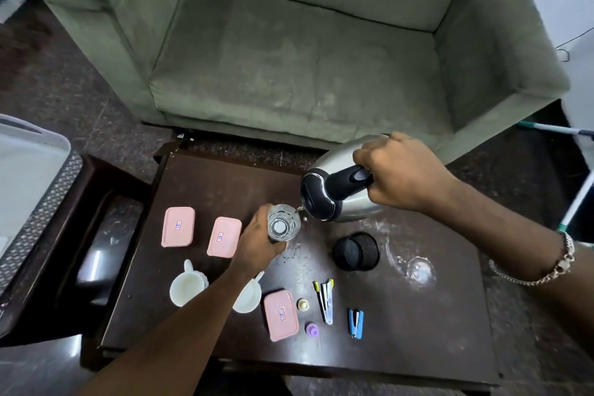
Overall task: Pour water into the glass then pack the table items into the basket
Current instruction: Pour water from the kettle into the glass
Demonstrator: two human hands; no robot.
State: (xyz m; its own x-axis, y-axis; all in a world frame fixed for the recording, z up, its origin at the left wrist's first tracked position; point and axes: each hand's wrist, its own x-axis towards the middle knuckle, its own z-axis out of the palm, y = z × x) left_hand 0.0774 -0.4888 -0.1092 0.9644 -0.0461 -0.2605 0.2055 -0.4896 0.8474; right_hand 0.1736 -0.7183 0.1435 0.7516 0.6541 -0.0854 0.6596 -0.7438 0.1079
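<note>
Dark counter (225,190) before the sofa; my left hand (257,243) clasped the glass (283,226) upright; my right hand (401,170) gripped the kettle (337,193), tipped leftward, spout touching the glass's rim; basket (48,190) far left.

1. Glass (284,226): clear tumbler, upright, mid tabletop toward the far edge, gripped by left hand (259,243).
2. Kettle (340,190): steel body, black lid and handle, tipped spout-down at the glass rim, held by right hand (400,170), above the tabletop's far right part.
3. Three pink lidded boxes: two (177,226) (224,237) side by side at left, one (281,314) near the front edge.
4. Two white mugs (186,287) (247,296), front left.
5. Basket (38,183): white, patterned wall, off the left edge.
</note>
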